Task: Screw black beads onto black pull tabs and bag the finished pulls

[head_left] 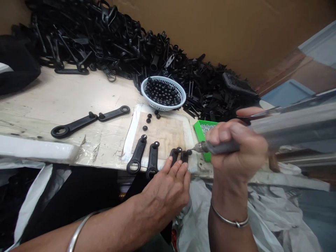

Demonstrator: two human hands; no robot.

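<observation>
driver down at the bench edge, flat hand steadying

we start wide with the workbench (65, 98), its back buried under a heap of black plastic parts (118, 42). next the power driver (288, 127): our right hand (236, 150) is wrapped tight round its grip, the tip touching the black lever (185, 156) at the near edge. our left hand (168, 189) lies flat, fingers straight and pressed together, fingertips on that lever and its twin (174, 154) just beside it. so the lever sits between both hands. behind it, a white basket (180, 89) of beads, and a green tray (197, 127) beside the tip.
</observation>
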